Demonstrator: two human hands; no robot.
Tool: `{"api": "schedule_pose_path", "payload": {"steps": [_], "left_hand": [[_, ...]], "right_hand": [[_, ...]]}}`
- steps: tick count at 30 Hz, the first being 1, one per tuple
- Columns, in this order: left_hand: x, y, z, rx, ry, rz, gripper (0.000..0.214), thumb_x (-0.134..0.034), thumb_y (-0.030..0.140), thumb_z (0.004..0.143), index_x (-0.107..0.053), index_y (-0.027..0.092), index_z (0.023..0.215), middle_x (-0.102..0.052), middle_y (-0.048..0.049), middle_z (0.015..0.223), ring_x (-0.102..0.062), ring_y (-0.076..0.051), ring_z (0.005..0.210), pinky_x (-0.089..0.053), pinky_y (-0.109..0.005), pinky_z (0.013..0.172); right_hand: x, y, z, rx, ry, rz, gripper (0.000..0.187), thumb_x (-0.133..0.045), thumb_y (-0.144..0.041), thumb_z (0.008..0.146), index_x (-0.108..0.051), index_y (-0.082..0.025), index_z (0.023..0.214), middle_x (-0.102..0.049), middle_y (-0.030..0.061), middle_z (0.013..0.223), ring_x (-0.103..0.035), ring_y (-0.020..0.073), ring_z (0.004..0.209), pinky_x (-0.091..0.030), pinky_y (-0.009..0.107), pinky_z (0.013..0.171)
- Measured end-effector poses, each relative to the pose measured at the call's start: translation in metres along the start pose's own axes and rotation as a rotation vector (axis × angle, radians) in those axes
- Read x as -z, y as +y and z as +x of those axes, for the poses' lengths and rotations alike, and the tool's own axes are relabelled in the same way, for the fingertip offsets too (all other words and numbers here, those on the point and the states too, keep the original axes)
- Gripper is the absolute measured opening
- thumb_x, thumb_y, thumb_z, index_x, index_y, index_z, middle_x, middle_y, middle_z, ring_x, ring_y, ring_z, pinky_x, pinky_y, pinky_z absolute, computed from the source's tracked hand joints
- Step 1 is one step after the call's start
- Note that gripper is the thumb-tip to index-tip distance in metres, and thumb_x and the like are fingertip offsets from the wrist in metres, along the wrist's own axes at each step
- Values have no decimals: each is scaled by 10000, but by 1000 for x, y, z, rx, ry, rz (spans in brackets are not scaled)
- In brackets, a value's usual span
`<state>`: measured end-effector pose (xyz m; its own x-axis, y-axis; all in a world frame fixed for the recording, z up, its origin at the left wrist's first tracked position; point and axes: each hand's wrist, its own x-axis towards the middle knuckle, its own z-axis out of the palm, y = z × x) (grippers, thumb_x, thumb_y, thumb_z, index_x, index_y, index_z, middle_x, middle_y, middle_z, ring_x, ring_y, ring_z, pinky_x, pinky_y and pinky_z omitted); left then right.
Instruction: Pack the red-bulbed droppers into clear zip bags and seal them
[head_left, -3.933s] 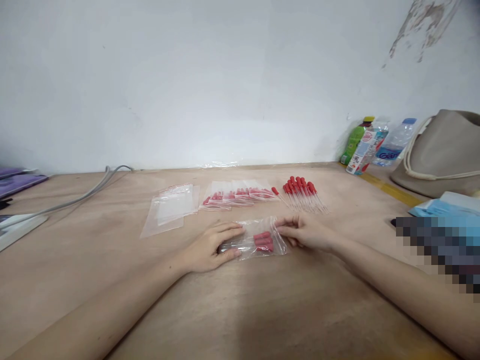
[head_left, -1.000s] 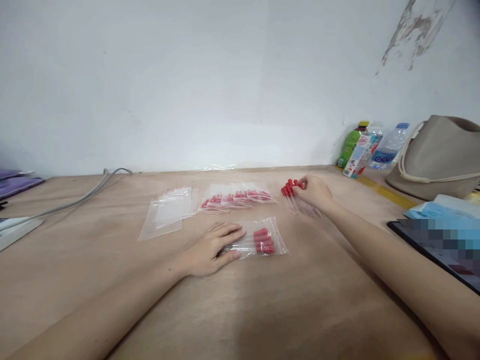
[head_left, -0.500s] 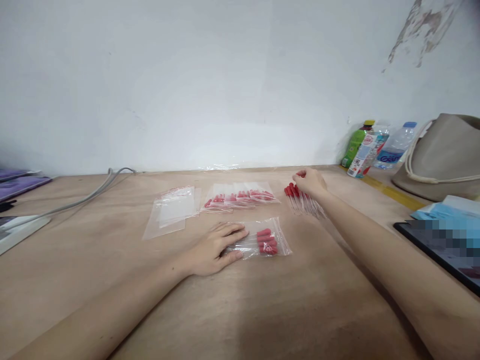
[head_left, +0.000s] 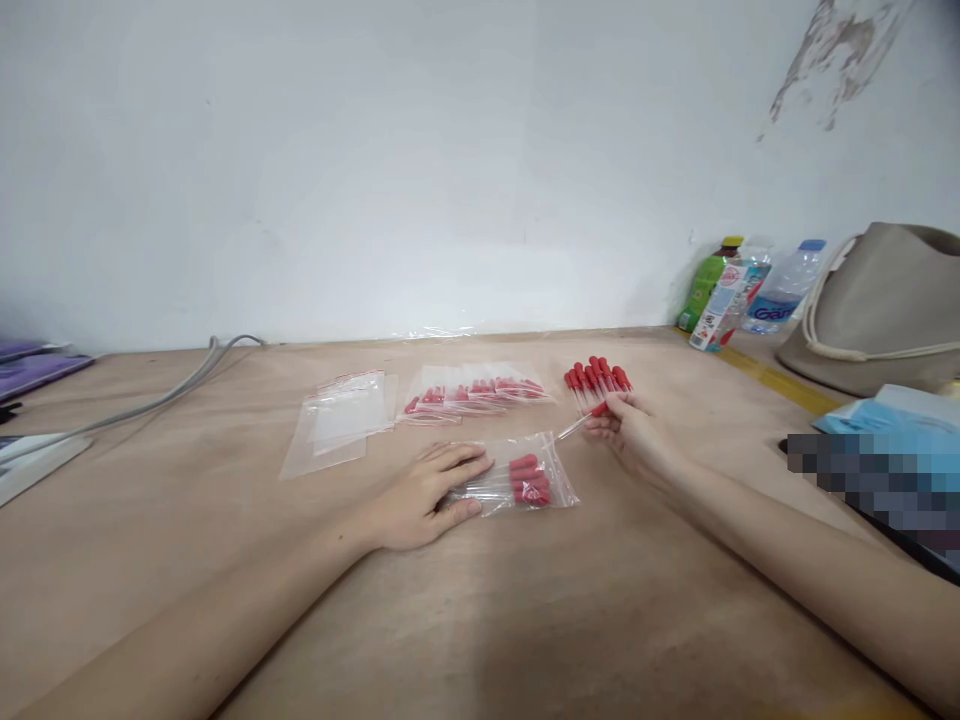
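My left hand [head_left: 435, 500] lies flat with fingers apart on the left end of a clear zip bag [head_left: 562, 480]. Inside the bag several glass droppers with red rubber bulbs [head_left: 529, 480] lie side by side, bulbs to the right. My right hand [head_left: 630, 432] pinches one glass dropper [head_left: 577, 425] by its red bulb, its thin tube pointing left toward the bag's upper right end. Just beyond that hand is a row of loose droppers [head_left: 596, 373], partly hidden by the fingers.
Flat clear bags [head_left: 341, 425] lie at the left. Overlapping filled bags [head_left: 480, 385] sit in the middle by the wall. At the right stand bottles [head_left: 705, 290], a drink carton [head_left: 720, 310], a beige bag [head_left: 877, 310], a blue packet [head_left: 892, 425] and a dark device. A grey cable [head_left: 172, 395] runs at left.
My right hand has come nearer from the loose droppers, drawing one dropper out with it. My left hand stays on the bag. The view has shifted slightly.
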<state>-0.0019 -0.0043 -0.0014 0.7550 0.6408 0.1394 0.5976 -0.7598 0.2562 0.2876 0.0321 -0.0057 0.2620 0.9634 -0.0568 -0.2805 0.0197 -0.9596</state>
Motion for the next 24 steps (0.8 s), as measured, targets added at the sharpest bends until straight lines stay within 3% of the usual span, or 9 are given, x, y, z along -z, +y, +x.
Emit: {"api": "schedule_pose_path", "payload": {"steps": [3,6,10,15,21,24], "left_hand": [[1,1,-1,4,14,1,526,-389,428,919,-242,277,1401,-344,-57,1416,-314,-237,1295,-268,-443,1063],[1,1,-1,1,21,3,537,-388,425,920,-222,270,1407,-345,-58,1415,-317,-233,1294,-278,-433,1059],[2,2,-1,-5,26,1,533,-385,426,921,-230,259,1404,-347,-64,1413,-324,-235,1290,-280,-434,1057],[2,2,0,-5,23,3,535,-385,430,920,-226,269,1405,-345,-59,1416,-324,-236,1290,-285,-436,1054],[1,2,0,6,17,2,536,-385,431,920,-224,269,1406,-332,-53,1424,-308,-232,1299,-271,-437,1065],[2,3,1,5,23,0,532,-388,429,919,-240,260,1401,-348,-62,1413,-323,-235,1290,-285,-435,1056]], "right_hand": [[-3,6,-9,-146,-18,107,159,-400,-91,849,-433,-180,722,-619,35,635,-631,112,573,-534,216,576],[-2,10,-13,-233,-137,106,123,-474,-61,809,-491,-163,742,-644,55,694,-651,119,663,-541,218,666],[4,12,-13,-187,-360,-63,106,-624,-87,723,-544,-148,757,-668,34,772,-601,57,606,-500,159,614],[2,12,-15,-88,-551,-289,289,-738,-278,627,-557,-142,808,-599,-42,597,-528,43,523,-434,159,519],[-13,13,-19,-91,-573,-388,334,-725,-333,612,-573,-141,838,-549,-63,509,-470,38,430,-340,142,392],[-21,11,-23,-83,-466,-434,266,-679,-289,662,-590,-129,854,-513,-72,450,-424,33,376,-307,142,357]]}}
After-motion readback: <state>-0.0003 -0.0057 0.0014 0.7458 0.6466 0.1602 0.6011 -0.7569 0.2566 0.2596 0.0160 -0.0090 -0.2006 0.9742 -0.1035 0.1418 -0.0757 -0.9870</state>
